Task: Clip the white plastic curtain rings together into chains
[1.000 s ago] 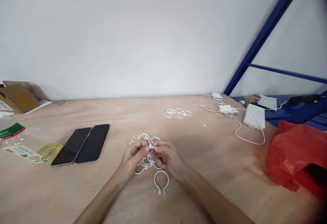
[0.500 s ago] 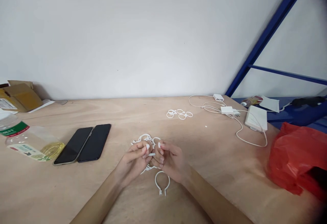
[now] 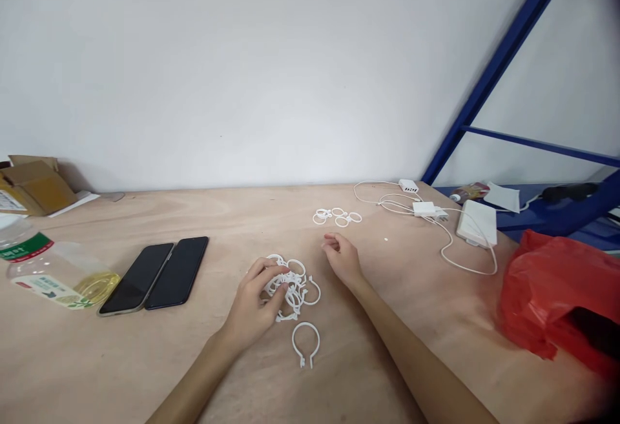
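Several white plastic open-ended rings lie in a tangled pile near the middle of the table. My left hand rests at the pile's left side, thumb and fingers apart around some of the rings, with part of them hidden beneath it. To the right and beyond the pile is my right hand, its fingers loosely curled and no ring visible in it. One separate white ring lies nearer to me, its two ends apart. Farther back is a small group of closed white rings.
On the left are a bottle with yellow liquid, two phones and a cardboard box. White chargers and cables, a white box and a red plastic bag occupy the right. A wall runs behind the table.
My hands have separated from their pinch on a white ring above the pile. The right hand has moved right and away; the left has lowered onto the pile, which shows more fully.
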### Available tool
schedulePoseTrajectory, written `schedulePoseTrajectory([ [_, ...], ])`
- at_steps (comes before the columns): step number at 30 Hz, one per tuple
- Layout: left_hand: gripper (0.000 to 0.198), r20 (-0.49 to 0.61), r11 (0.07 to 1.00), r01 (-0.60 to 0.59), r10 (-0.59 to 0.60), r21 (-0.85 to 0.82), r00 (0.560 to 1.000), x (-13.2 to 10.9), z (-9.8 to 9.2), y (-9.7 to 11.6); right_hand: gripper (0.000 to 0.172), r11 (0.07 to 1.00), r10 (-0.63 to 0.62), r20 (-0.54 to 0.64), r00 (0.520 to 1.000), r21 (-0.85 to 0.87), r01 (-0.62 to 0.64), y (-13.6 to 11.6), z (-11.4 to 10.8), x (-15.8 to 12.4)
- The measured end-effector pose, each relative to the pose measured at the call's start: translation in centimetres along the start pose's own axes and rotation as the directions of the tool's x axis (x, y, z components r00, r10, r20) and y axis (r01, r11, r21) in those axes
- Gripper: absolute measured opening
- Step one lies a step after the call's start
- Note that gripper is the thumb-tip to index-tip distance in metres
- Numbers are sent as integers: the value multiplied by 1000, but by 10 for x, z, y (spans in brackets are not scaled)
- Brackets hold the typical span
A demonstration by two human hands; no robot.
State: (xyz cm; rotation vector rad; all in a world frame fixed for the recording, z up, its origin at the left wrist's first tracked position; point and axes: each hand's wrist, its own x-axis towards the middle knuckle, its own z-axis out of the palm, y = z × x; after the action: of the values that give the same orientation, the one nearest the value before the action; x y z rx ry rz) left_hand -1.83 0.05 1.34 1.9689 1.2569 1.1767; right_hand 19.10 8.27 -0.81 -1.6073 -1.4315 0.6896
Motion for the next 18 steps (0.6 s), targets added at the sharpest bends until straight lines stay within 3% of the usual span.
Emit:
schedulePoseTrajectory([
  [4, 19, -10, 1000, -18, 17, -24, 1000, -1, 1, -2, 57, 957, 19, 72, 997, -289, 2, 0, 0, 24],
  [6, 18, -15, 999, -12, 12, -31, 1000, -1, 1, -1, 58, 863, 52, 129, 990, -504, 20, -6, 3, 33],
  [8, 17, -18, 1000, -12, 12, -29, 1000, -1, 0, -1, 53, 792, 71, 164, 984, -609, 44, -11, 7, 37],
  [13, 17, -16, 1000, -12, 12, -18, 1000, 0, 0, -2, 34, 813, 12, 144, 989, -577, 74, -9, 18, 28],
  [18, 16, -11, 1000, -5, 5, 0, 1000, 1, 1, -3, 23, 911, -77, 100, 992, -398, 111, -2, 15, 18],
])
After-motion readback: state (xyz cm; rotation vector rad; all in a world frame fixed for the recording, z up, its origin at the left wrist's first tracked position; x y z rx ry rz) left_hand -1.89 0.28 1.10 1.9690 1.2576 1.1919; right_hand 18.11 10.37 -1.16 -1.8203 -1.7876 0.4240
